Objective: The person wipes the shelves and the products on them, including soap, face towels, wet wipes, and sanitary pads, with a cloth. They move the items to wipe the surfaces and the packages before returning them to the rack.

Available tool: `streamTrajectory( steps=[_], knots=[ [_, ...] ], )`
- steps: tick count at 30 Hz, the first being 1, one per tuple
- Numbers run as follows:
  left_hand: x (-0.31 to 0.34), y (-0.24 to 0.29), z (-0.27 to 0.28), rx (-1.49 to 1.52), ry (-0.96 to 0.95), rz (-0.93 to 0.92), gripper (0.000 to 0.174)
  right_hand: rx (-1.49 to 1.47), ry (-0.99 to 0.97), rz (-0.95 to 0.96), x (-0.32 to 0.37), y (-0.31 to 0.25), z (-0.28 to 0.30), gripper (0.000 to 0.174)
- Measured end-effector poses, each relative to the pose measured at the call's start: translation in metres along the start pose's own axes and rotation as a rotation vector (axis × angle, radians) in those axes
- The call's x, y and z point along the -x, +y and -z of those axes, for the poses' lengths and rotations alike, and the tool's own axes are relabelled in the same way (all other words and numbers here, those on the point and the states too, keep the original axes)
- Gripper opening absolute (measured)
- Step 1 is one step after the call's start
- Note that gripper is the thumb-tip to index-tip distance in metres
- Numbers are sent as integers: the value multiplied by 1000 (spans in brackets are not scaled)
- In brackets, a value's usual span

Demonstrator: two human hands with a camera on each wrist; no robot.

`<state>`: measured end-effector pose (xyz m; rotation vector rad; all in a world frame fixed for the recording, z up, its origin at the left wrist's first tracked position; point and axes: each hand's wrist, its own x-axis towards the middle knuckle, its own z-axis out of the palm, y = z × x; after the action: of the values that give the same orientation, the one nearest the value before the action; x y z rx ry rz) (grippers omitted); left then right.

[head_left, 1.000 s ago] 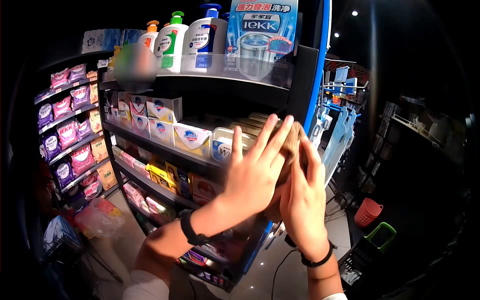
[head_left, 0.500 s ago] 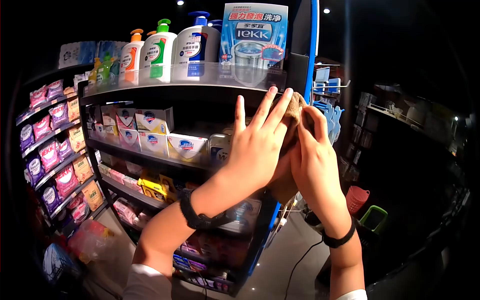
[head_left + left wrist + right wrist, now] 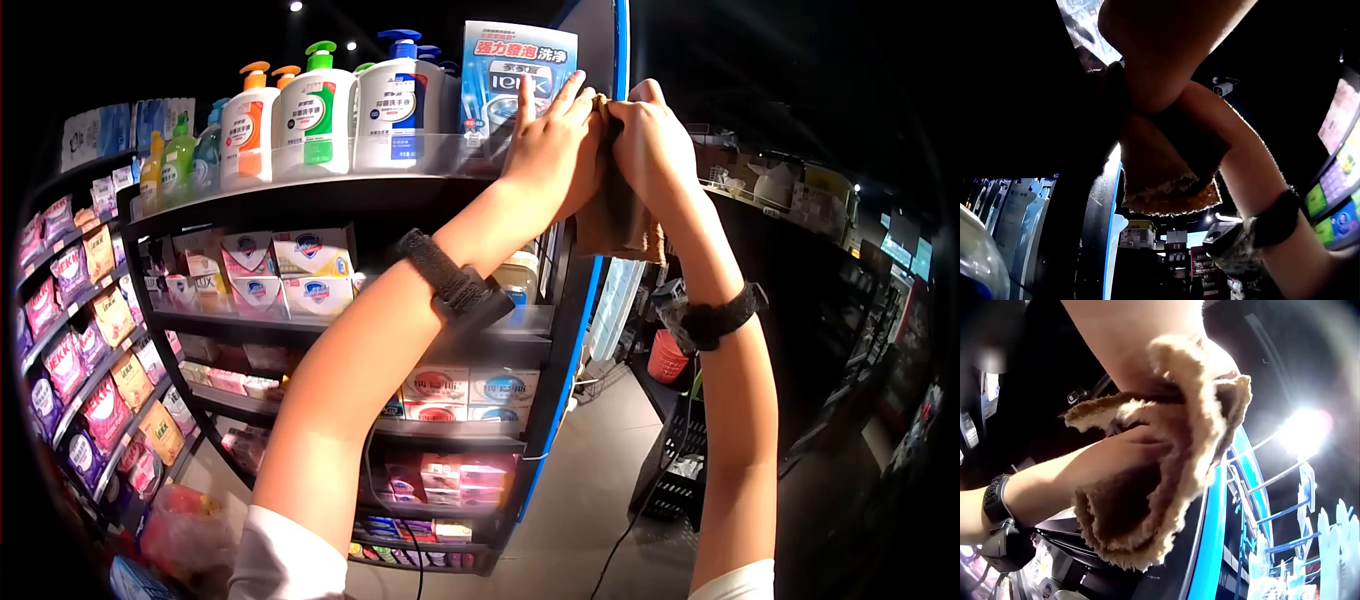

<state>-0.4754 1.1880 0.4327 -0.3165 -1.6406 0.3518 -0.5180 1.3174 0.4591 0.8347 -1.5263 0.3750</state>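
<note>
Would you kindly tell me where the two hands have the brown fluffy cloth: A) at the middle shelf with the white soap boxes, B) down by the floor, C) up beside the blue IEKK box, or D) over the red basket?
C: in the head view the left hand presses and the right hand grips the brown fluffy cloth high up, right beside the blue IEKK box.
</note>
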Motion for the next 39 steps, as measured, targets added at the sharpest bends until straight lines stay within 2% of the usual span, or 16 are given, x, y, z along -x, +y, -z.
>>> streamTrajectory(
  steps=[4,7,8,9,12,14,17,18,19,21,25,27,28,32,36,39],
  knots=[
    [7,9,-5,-53,46,14,36,-65,-75,5,5,-2,13,18],
    [25,17,-11,-246,55,-32,37,-144,-87,-25,34,-8,19,23],
    [35,20,-16,-236,71,-37,37,-165,-57,1,46,-7,17,23],
    [42,24,-15,-221,84,-45,36,-164,-115,15,55,-4,16,21],
    [42,30,-12,-435,-50,-79,38,-118,-76,120,66,0,8,18],
    [27,28,-5,-560,-65,-108,37,-148,-57,102,54,5,4,19],
    [7,15,-12,-500,-87,-45,38,-183,-71,109,29,12,4,21],
    [6,17,-9,-421,-84,2,41,-169,-98,121,23,11,6,20],
    [10,22,-8,-178,-59,104,45,-135,-94,126,20,8,7,20],
    [23,26,-5,-67,-24,152,47,-162,-131,142,24,3,10,20],
    [65,30,-2,-94,-82,84,52,-167,-218,130,65,-14,14,15],
    [81,33,2,-141,-124,30,53,-149,-118,222,86,-16,1,19],
    [83,30,5,-127,-112,-3,53,-121,-153,228,90,-17,3,24],
    [72,19,27,-468,-267,-122,43,-121,-123,220,75,-25,4,27],
    [81,-2,38,-555,-225,-113,36,-154,-230,197,55,-46,7,21],
    [93,-25,56,-365,-198,-53,37,-280,-247,203,39,-67,-1,20]
  ],
)
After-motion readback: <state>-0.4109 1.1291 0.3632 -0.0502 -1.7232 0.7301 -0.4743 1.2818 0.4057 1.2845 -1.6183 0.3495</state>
